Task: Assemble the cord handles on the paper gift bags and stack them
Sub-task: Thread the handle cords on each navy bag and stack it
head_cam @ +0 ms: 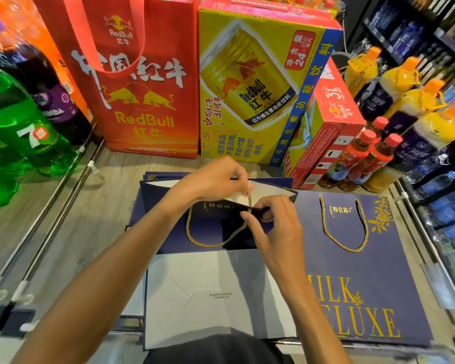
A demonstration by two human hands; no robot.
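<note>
Left hand (216, 179) pinches twisted gold cord handle (187, 227) end just beyond right hand (276, 227), pinching navy paper gift bag (168, 232) rim (cord runs straight between).

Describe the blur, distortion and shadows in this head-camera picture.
Head view: sharp in the centre, where the left hand and right hand work the gold cord at the navy bag; green bottles at the left edge are smeared; the shelf rail bows from wide-angle distortion; a soft arm shadow crosses the white panel.
</note>
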